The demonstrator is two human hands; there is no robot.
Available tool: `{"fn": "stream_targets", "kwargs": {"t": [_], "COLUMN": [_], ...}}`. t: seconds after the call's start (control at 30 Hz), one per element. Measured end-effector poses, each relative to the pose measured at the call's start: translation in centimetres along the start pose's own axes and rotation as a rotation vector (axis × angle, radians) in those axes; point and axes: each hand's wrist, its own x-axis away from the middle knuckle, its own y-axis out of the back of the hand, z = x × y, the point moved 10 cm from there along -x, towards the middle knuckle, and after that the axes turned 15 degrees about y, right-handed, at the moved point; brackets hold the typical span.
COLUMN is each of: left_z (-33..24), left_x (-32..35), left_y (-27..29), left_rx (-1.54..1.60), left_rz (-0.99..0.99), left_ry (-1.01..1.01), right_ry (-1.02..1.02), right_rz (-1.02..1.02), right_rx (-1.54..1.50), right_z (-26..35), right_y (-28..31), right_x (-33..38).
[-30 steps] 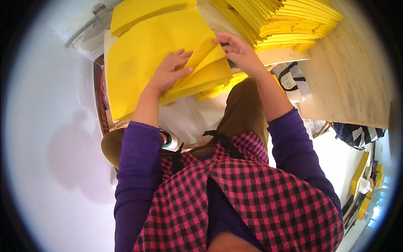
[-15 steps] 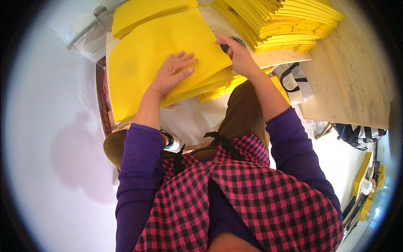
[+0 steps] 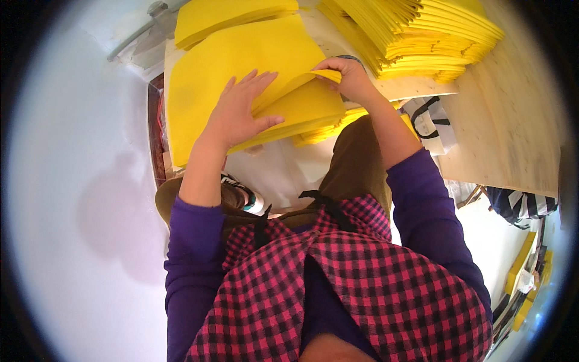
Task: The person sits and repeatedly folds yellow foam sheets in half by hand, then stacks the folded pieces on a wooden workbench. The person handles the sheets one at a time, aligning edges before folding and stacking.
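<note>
Head view, status pls?

– Insp.: person stands over a stack of yellow sheets (image 3: 205, 90) laid on a white surface. Left hand (image 3: 241, 111) lies flat, fingers spread, palm down on the top sheet, pressing it. Not gripping anything.

– Right hand?

– Insp.: right hand (image 3: 347, 78) pinches the curled corner of the top sheet (image 3: 322, 73) between thumb and fingers, corner lifted off the sheets below. Hands are apart, both on the same stack.

– Other stock?

– Insp.: tall pile of yellow sheets (image 3: 416, 36) on the wooden bench (image 3: 512, 133), upper right, well apart from the left hand, near the right. Another yellow pile (image 3: 229, 15) at top, just beyond the working stack. More yellow edges show under the right forearm.

– Progress?

– Insp.: judged early-to-mid. One corner is raised; rest of that sheet lies flat under the left palm, so it is not yet separated or moved. Large bench pile appears untouched. Count of sheets handled: cannot tell.

– Anything else?

– Insp.: black-and-white bag (image 3: 431, 120) beside the bench edge.
</note>
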Motion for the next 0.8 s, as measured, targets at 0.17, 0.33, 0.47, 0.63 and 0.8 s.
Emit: {"fn": "stream_targets", "kwargs": {"t": [0.17, 0.33, 0.47, 0.63, 0.8], "left_z": [3.5, 9.5, 16.1, 18.9, 18.7], "left_x": [4.2, 8.8, 11.6, 11.8, 11.0], "left_y": [3.1, 6.8, 7.3, 6.7, 7.8], "left_rx": [-0.217, -0.188, 0.404, 0.533, 0.576], "left_rz": [-0.134, -0.307, -0.398, -0.363, -0.384], "left_ry": [0.194, 0.309, 0.45, 0.422, 0.313], "right_ry": [-0.067, -0.007, -0.069, -0.173, -0.197], "right_rz": [-0.071, -0.108, -0.123, -0.244, -0.267], "right_rx": [-0.183, -0.254, -0.295, -0.572, -0.57], "right_z": [-0.3, -0.1, -1.1, -2.3, -2.1], "right_y": [0.3, 0.4, 0.2, -0.3, -0.2], "right_x": [0.0, 0.8, 1.9, 2.7, 2.7]}}
